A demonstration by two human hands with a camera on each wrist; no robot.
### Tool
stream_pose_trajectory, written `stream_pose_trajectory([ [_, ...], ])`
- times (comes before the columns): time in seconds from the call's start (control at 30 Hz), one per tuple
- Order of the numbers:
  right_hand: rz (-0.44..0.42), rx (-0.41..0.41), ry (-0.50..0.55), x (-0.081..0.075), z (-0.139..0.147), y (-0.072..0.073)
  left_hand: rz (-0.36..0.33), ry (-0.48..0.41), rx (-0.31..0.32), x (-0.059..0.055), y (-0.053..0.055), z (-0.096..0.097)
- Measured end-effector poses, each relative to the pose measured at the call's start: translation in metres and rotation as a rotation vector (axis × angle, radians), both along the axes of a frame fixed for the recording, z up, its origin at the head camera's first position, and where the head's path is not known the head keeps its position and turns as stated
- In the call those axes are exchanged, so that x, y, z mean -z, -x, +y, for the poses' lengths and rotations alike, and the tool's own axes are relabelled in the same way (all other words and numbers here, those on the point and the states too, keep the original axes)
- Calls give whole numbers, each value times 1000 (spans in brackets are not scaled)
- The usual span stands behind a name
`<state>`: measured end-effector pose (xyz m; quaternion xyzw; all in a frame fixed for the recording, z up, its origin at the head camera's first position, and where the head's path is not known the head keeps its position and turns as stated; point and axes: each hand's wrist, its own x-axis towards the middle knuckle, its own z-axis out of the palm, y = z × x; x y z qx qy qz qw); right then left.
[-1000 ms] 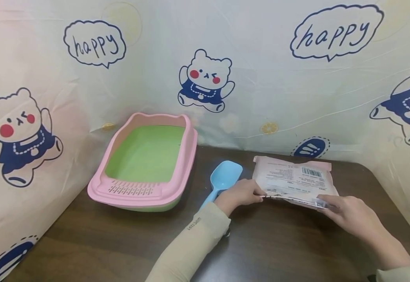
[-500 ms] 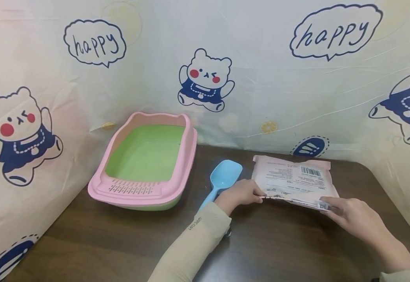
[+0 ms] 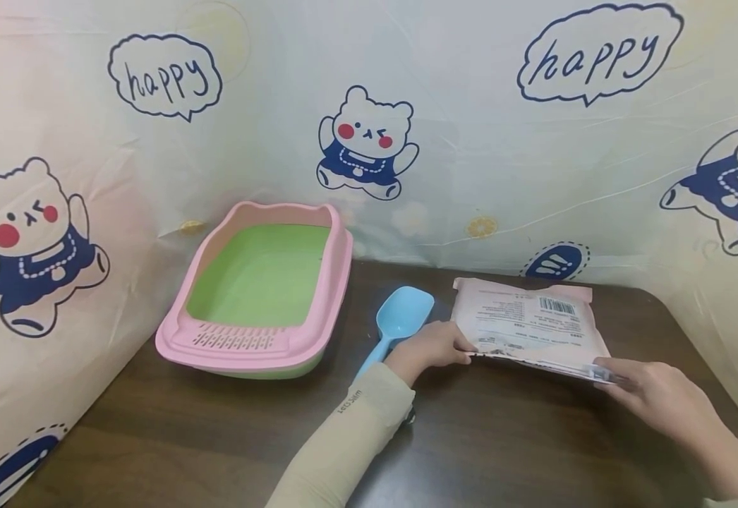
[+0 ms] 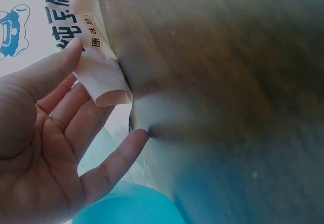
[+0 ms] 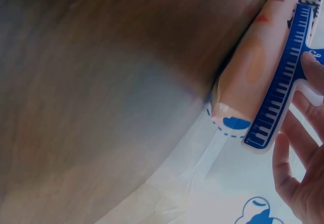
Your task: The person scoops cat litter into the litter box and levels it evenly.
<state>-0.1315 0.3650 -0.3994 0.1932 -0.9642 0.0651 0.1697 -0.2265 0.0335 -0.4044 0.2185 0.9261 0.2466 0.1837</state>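
A pale pink printed bag point(image 3: 524, 317) lies on the table, its barcode side up in the head view. My left hand point(image 3: 434, 347) pinches the bag's near left corner; in the left wrist view the thumb lies over the folded edge and the little finger is stretched out. At the near right corner my right hand point(image 3: 670, 396) pinches a blue bag clip with a piano-key pattern point(image 5: 277, 90). The thumb presses the clip's handle in the right wrist view, with the long bar beside the bag's rolled end point(image 5: 248, 77).
A pink-rimmed green litter box point(image 3: 257, 275) stands at the left. Between it and the bag lies a light blue scoop point(image 3: 403, 310), its handle partly behind my left forearm. A printed cloth point(image 3: 470, 141) with bear drawings closes off the back and sides of the brown table point(image 3: 216, 437).
My right hand has shifted a little to the right and nearer, and the clip has moved with it along the bag's near edge. The left hand keeps its pinch on the corner.
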Motion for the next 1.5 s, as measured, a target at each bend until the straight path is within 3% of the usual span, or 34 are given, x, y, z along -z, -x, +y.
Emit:
stream_pose_trajectory([
  [0.47, 47, -10, -7, 6, 10, -7, -27, -3, -19, 7, -4, 2],
  [0.63, 98, -13, 12, 7, 20, -11, -28, -18, -9, 4, -2, 1],
  [0.9, 104, -12, 42, 11, 34, -15, 9, 29, 48, 0, 3, 1],
  [1.1, 110, 10, 39, 11, 46, -19, 4, 26, 42, -1, 4, 1],
  [1.5, 282, -48, 170, 16, 62, -25, -6, 11, 29, -3, 2, 1],
])
